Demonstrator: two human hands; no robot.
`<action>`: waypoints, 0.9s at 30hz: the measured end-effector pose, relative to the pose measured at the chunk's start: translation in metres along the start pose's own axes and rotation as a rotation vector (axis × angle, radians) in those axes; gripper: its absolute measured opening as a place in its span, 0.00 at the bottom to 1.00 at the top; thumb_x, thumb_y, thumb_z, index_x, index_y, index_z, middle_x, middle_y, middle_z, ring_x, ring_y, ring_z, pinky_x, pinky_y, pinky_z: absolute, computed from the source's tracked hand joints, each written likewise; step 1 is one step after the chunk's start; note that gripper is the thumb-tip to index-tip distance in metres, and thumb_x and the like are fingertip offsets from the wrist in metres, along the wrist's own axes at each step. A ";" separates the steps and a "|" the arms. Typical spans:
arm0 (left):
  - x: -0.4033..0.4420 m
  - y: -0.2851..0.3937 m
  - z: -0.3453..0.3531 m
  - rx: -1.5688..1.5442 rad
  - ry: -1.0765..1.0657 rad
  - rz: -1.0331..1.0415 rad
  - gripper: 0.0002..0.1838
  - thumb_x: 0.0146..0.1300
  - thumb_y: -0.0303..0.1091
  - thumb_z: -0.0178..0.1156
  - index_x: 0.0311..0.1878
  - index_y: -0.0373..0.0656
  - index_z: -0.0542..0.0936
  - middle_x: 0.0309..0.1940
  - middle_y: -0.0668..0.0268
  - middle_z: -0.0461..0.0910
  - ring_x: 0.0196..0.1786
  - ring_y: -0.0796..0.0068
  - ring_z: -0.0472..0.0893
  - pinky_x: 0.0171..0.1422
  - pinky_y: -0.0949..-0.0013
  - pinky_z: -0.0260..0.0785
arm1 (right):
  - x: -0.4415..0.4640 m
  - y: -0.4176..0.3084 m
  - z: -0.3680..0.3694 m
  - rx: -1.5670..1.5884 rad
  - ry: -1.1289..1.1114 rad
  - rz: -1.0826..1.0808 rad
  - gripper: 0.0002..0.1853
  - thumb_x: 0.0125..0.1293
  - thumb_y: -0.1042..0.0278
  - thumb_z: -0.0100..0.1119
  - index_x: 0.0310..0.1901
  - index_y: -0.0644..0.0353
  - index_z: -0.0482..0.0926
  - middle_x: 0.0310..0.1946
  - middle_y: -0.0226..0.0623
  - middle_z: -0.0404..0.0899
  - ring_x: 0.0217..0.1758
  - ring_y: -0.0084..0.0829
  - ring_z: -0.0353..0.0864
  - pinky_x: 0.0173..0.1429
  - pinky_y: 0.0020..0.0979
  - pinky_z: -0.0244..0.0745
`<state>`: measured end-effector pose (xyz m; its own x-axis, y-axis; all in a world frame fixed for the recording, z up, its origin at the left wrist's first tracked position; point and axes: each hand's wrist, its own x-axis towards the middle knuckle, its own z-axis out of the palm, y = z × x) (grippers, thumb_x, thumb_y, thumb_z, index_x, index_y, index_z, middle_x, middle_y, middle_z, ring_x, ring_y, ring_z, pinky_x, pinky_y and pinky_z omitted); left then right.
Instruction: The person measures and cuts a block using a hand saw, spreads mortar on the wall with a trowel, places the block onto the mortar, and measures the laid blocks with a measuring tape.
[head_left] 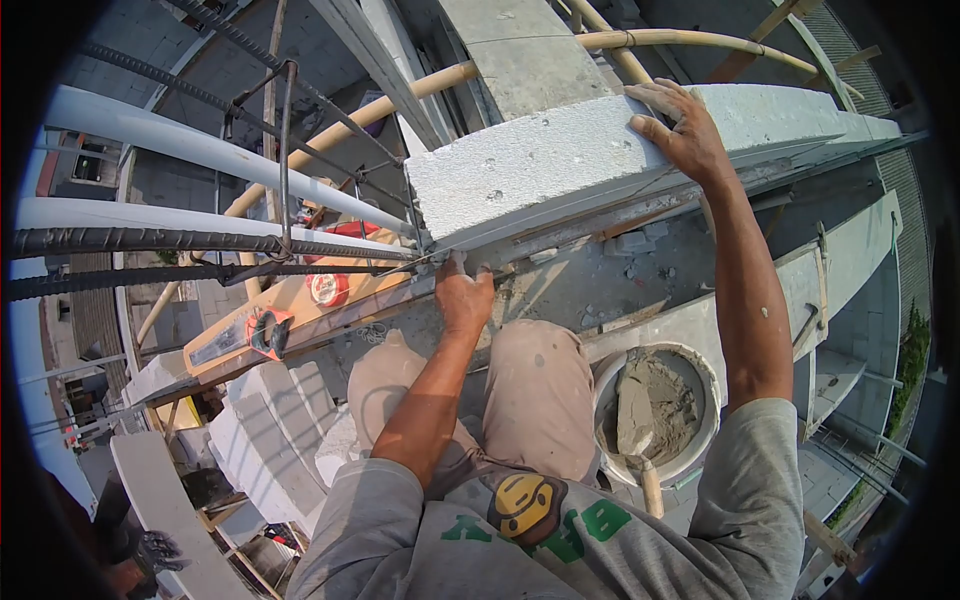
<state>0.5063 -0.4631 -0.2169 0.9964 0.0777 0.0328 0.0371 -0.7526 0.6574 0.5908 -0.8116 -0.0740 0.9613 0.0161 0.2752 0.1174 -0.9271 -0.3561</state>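
A long white aerated concrete block (530,170) lies along the top of a narrow ledge in front of me. My right hand (682,130) grips its upper edge, with the fingers over the top and the thumb on the near face. My left hand (465,297) is at the block's lower left corner, thumb and forefinger apart, fingertips by the bottom edge and partly hidden. A thin string line (590,203) runs along the block's face. By my right knee stands a bucket (716,405) of grey mortar (680,410), with a trowel (636,410) resting in it.
Steel reinforcing bars (150,240) and white pipes (220,150) extend at left. A handsaw (235,338) and a red tape measure (327,287) lie on a wooden plank (280,298). More white blocks (270,430) are stacked lower left. Bamboo poles (690,40) cross behind the wall.
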 end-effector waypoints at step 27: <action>0.003 -0.010 0.004 -0.064 0.028 0.018 0.18 0.53 0.33 0.65 0.45 0.34 0.78 0.40 0.48 0.82 0.45 0.48 0.82 0.50 0.57 0.72 | 0.000 0.004 0.004 0.013 0.005 0.028 0.33 0.57 0.31 0.58 0.59 0.44 0.79 0.62 0.39 0.74 0.74 0.41 0.60 0.76 0.50 0.51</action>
<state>0.5089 -0.4577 -0.2265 0.9943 0.0835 0.0660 0.0130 -0.7108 0.7033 0.5921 -0.8139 -0.0792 0.9629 -0.0116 0.2695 0.0938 -0.9222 -0.3751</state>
